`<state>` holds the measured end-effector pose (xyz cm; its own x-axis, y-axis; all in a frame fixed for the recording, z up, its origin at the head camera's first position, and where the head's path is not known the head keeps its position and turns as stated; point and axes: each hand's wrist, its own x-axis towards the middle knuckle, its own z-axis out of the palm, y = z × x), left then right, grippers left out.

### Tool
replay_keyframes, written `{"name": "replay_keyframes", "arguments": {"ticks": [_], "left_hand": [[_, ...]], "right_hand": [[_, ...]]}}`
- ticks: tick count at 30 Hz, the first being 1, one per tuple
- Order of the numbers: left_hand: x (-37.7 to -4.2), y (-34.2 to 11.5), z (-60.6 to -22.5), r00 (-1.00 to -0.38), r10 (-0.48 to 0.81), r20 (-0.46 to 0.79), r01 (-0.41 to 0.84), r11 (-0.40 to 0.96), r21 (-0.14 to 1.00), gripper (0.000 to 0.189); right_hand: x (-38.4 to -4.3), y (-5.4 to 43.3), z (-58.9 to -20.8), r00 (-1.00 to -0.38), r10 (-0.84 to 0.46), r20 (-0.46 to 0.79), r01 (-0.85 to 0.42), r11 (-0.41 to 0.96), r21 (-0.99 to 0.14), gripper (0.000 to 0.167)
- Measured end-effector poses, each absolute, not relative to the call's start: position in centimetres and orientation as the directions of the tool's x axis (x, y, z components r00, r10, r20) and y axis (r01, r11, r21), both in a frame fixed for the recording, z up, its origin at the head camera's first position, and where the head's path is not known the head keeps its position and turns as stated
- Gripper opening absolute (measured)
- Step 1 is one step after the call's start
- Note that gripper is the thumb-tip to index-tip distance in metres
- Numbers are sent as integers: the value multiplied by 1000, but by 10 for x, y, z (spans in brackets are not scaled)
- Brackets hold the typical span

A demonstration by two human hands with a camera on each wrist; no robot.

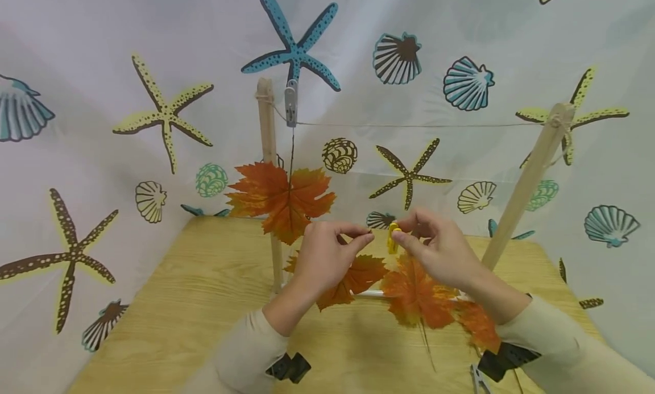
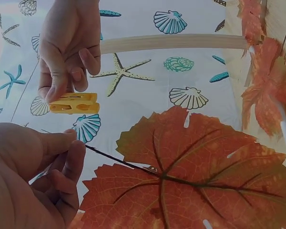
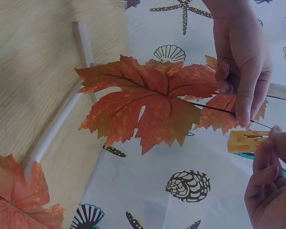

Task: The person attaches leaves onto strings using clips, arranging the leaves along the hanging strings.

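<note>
My left hand (image 1: 330, 254) pinches the dark stem of an orange artificial maple leaf (image 2: 190, 176) between thumb and fingertips, and the leaf hangs below the hand. Close on its right, my right hand (image 1: 440, 246) holds a yellow clothespin (image 1: 393, 238) between thumb and fingers. In the left wrist view, the clothespin sits just above the stem's end, apart from it. A thin string (image 1: 409, 125) runs between two wooden posts, above and behind both hands. From its left end hangs another orange leaf (image 1: 286, 198), held by a grey clothespin (image 1: 291, 104).
More orange leaves (image 1: 417, 291) lie on the wooden table (image 1: 215, 320) under the right arm. A grey clothespin (image 1: 479, 380) lies near the front edge. The left post (image 1: 267, 124) and the slanted right post (image 1: 529, 181) flank the hands. A patterned cloth (image 1: 358, 19) stands behind.
</note>
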<state>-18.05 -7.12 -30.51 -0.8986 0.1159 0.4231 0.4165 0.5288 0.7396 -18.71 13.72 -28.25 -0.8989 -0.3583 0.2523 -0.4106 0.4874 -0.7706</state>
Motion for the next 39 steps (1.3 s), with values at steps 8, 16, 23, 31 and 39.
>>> {"name": "replay_keyframes", "arguments": {"ticks": [8, 16, 23, 31, 39], "left_hand": [[-186, -70, -285, -907, 103, 407, 392, 558, 732, 14], [-192, -71, -276, -902, 78, 424, 390, 569, 724, 14], [-198, -71, -266, -895, 60, 442, 400, 545, 737, 14], [-202, -72, -257, -884, 27, 467, 405, 545, 734, 16], [-204, -78, -253, -866, -27, 500, 415, 520, 746, 16]], "right_hand": [[-197, 135, -267, -904, -332, 269, -412, 507, -757, 14], [-205, 128, -246, -889, -324, 323, -448, 471, -760, 12], [-212, 117, -227, -880, -323, 349, -468, 469, -749, 13], [-220, 106, -209, -871, -324, 369, -483, 425, -766, 12], [-219, 96, -196, -871, -317, 375, -482, 403, -778, 12]]}}
